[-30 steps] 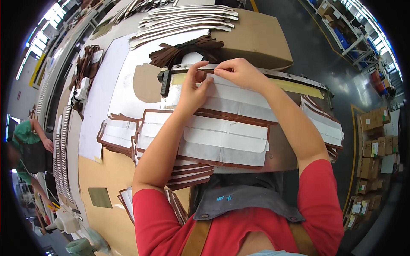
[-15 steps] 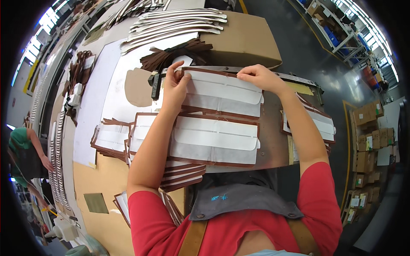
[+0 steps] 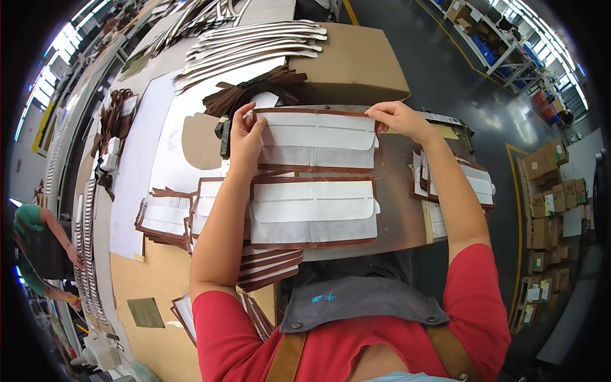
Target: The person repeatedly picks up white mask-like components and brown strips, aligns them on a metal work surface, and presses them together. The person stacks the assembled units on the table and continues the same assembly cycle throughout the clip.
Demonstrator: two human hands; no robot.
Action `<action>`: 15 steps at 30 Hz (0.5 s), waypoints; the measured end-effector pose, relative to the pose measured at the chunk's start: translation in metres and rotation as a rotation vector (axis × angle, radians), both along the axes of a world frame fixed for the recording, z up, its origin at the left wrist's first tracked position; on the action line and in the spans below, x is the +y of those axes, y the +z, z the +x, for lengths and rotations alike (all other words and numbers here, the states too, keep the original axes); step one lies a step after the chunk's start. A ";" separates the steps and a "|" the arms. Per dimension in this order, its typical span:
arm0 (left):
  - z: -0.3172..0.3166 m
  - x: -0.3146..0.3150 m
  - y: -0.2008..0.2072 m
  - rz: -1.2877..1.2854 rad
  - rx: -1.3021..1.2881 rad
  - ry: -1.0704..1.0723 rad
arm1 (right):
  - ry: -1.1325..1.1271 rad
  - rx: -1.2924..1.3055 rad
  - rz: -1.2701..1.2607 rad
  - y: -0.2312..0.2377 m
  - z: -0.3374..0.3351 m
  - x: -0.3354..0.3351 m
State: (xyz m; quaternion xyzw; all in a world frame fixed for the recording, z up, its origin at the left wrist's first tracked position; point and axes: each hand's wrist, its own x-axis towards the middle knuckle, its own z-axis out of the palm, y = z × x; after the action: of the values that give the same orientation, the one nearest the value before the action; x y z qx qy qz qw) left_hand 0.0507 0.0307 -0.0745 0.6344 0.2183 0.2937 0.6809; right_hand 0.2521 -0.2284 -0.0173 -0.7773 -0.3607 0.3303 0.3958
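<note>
My left hand [image 3: 245,139] has its thumb and fingers at the upper left corner of a white-lined panel with brown edges [image 3: 315,132]. At the opposite upper corner, my right hand [image 3: 402,121] pinches the edge between thumb and fingers. The panel lies almost flat, its lower edge close to a second, similar panel [image 3: 312,202] nearer my body. Under both is a dark metal-looking work plate [image 3: 404,207]. Left of my left forearm sits a pile of similar brown-edged pieces [image 3: 164,213], and another pile [image 3: 472,183] lies beyond my right forearm.
Brown strips [image 3: 254,88] lie bunched behind my left hand, with long white strips [image 3: 254,46] and a cardboard box [image 3: 359,63] farther back. More layered panels [image 3: 270,264] lie below my left forearm. At far left, another person [image 3: 41,239] works beside rows of strips.
My right hand has slid outward along the top edge to the panel's right corner. The upper panel now lies straighter, aligned above the lower one. The whole view has shifted slightly.
</note>
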 end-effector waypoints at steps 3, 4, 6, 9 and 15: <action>-0.002 0.007 -0.002 0.390 0.178 0.118 | 0.027 -0.034 -0.033 -0.003 -0.013 0.002; 0.000 0.009 -0.007 0.730 0.236 0.222 | 0.049 -0.214 -0.018 -0.008 -0.016 0.003; 0.000 -0.003 -0.001 1.134 0.315 0.216 | 0.088 -0.569 0.004 -0.023 -0.023 0.001; 0.002 -0.026 0.005 1.258 0.326 -0.147 | 0.109 -0.707 0.054 -0.032 -0.025 -0.001; 0.023 -0.055 -0.004 1.377 0.377 -0.318 | 0.189 -1.217 -0.001 -0.051 -0.038 -0.001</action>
State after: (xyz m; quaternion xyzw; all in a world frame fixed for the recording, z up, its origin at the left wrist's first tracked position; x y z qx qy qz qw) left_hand 0.0733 -0.0247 -0.0788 0.9825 0.0030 0.1479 0.1130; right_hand 0.2136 -0.2296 -0.0679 -0.7914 -0.5889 -0.1386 0.0876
